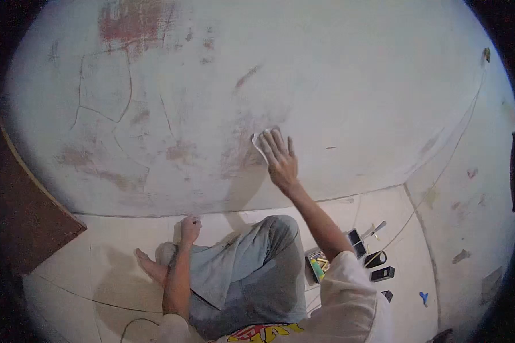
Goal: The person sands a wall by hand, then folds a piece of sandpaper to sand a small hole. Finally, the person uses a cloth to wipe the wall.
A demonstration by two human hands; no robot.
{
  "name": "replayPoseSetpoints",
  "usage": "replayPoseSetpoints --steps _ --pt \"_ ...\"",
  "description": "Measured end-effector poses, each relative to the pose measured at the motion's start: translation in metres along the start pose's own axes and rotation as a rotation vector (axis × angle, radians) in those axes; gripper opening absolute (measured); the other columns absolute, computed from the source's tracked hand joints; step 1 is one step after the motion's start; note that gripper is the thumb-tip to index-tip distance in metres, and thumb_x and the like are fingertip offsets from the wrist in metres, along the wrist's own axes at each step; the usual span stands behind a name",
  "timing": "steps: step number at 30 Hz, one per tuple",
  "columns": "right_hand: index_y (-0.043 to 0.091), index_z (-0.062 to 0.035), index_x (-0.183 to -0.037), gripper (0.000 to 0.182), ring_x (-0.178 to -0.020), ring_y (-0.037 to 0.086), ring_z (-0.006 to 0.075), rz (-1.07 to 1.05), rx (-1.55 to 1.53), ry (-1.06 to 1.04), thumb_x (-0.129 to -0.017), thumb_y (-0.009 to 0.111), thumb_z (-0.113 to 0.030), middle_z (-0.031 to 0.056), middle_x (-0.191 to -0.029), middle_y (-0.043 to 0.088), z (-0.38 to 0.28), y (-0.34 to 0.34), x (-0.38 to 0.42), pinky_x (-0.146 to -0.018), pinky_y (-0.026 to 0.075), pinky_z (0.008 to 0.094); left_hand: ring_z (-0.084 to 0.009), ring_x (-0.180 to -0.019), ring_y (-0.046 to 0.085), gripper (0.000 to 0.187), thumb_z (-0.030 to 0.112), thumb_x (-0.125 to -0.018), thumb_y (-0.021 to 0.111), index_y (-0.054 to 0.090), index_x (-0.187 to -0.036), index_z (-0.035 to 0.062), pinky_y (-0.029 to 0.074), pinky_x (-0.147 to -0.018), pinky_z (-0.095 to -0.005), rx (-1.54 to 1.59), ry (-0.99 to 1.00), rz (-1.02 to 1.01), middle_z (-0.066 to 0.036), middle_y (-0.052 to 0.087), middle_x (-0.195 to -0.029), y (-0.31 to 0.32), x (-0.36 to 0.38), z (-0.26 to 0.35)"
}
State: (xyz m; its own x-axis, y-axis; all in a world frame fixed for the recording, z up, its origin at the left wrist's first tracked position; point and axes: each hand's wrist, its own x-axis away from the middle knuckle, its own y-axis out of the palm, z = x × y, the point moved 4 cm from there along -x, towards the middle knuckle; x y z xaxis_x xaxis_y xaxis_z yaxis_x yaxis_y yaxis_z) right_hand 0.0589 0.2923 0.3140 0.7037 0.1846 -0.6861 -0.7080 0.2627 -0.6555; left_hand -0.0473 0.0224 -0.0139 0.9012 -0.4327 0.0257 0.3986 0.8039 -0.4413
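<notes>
My right hand (280, 157) presses a white sheet or pad (261, 146) flat against the pale wall (355, 103), over a reddish smudged patch (243, 148). The sheet's edge shows to the left of my fingers. My left hand (190, 227) is by my bent leg, near the foot of the wall, with its fingers curled; whatever it holds, if anything, is too small to make out. More reddish stains (134, 23) and thin dark drawn lines mark the wall on the left.
At my right are an open box of small items (317, 266), a black round container (375, 260), a black block (382, 274) and a blue piece (423, 298). A cord (453, 150) runs across the right side. A brown panel (28, 211) stands at the left.
</notes>
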Motion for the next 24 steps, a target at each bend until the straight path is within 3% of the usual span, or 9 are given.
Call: replayPoseSetpoints --steps 1,2,4,6,9,14,16,20,24 --pt "0.042 -0.0063 -0.136 0.052 -0.139 0.026 0.0299 0.082 -0.033 0.011 -0.084 0.045 -0.001 0.0133 -0.146 0.035 0.016 -0.013 -0.015 -0.111 0.016 0.0554 -0.0352 -0.083 0.061 0.023 0.017 -0.079 0.056 0.064 -0.093 -0.0001 0.047 -0.075 -0.0425 0.019 -0.008 -0.003 -0.020 0.064 -0.087 -0.002 0.001 0.004" --pt "0.042 -0.0046 -0.136 0.054 -0.138 0.026 0.0303 0.160 -0.066 0.022 -0.083 0.045 0.002 0.0159 -0.145 0.036 0.032 -0.031 -0.038 -0.112 0.013 0.0543 -0.0352 -0.083 0.061 0.023 0.017 -0.079 0.056 0.064 -0.093 -0.0001 0.047 -0.075 -0.0425 0.012 -0.005 -0.010 -0.020 0.064 -0.087 -0.001 -0.001 -0.005" --pt "0.042 -0.0044 -0.136 0.056 -0.138 0.026 0.0308 0.454 0.087 0.122 -0.081 0.049 0.002 0.0169 -0.144 0.036 0.059 -0.086 -0.092 -0.112 0.013 0.0548 -0.0144 -0.051 0.057 0.024 0.015 -0.082 0.055 0.062 -0.098 -0.0005 0.046 -0.044 -0.0292 0.006 0.056 0.044 -0.009 0.065 -0.073 0.004 -0.012 -0.026" --pt "0.039 -0.0021 -0.137 0.055 -0.140 0.021 0.0310 0.589 0.013 0.277 -0.083 0.051 -0.005 0.0139 -0.147 0.031 0.074 -0.123 -0.131 -0.112 0.015 0.0563 -0.0147 -0.050 0.057 0.024 0.015 -0.082 0.055 0.062 -0.098 -0.0012 0.046 -0.044 -0.0294 -0.033 0.061 0.063 -0.010 0.065 -0.073 0.000 -0.008 -0.015" --pt "0.037 -0.0023 -0.138 0.059 -0.140 0.020 0.0328 0.609 -0.007 0.227 -0.081 0.052 -0.004 0.0149 -0.148 0.030 0.064 -0.107 -0.114 -0.111 0.016 0.0561 -0.0152 -0.049 0.057 0.025 0.015 -0.081 0.055 0.062 -0.097 -0.0019 0.047 -0.044 -0.0296 -0.100 0.038 0.054 -0.012 0.065 -0.072 -0.006 -0.005 -0.012" --pt "0.039 -0.0027 -0.138 0.059 -0.138 0.027 0.0316 0.132 -0.075 0.130 -0.079 0.045 0.004 0.0143 -0.144 0.037 -0.007 -0.027 -0.013 -0.109 0.023 0.0536 -0.0165 -0.050 0.058 0.023 0.016 -0.080 0.056 0.063 -0.092 -0.0023 0.047 -0.046 -0.0302 -0.035 0.085 0.098 -0.012 0.064 -0.069 -0.008 0.000 0.000" --pt "0.040 -0.0032 -0.137 0.057 -0.138 0.027 0.0303 0.075 -0.008 0.147 -0.080 0.045 0.004 0.0135 -0.145 0.037 -0.002 -0.031 -0.020 -0.110 0.021 0.0531 -0.0282 -0.076 0.064 0.025 0.010 -0.079 0.051 0.066 -0.095 -0.0015 0.050 -0.068 -0.0378 -0.014 -0.099 -0.025 -0.019 0.066 -0.080 -0.012 0.008 0.014" --pt "0.039 -0.0021 -0.137 0.055 -0.139 0.024 0.0320 0.623 -0.008 0.238 -0.082 0.047 0.000 0.0144 -0.145 0.035 0.066 -0.131 -0.144 -0.113 0.014 0.0529 -0.0177 -0.049 0.057 0.024 0.015 -0.079 0.057 0.062 -0.093 -0.0037 0.047 -0.046 -0.0314 0.028 -0.035 -0.008 -0.012 0.066 -0.074 -0.016 0.017 0.028" --pt "0.038 -0.0018 -0.138 0.054 -0.139 0.022 0.0329 0.617 -0.035 0.242 -0.085 0.047 -0.002 0.0166 -0.145 0.034 0.060 -0.119 -0.138 -0.113 0.011 0.0521 -0.0166 -0.049 0.056 0.025 0.012 -0.078 0.055 0.062 -0.098 -0.0016 0.047 -0.046 -0.0296 -0.039 0.034 0.079 -0.011 0.065 -0.073 -0.008 -0.001 -0.010"
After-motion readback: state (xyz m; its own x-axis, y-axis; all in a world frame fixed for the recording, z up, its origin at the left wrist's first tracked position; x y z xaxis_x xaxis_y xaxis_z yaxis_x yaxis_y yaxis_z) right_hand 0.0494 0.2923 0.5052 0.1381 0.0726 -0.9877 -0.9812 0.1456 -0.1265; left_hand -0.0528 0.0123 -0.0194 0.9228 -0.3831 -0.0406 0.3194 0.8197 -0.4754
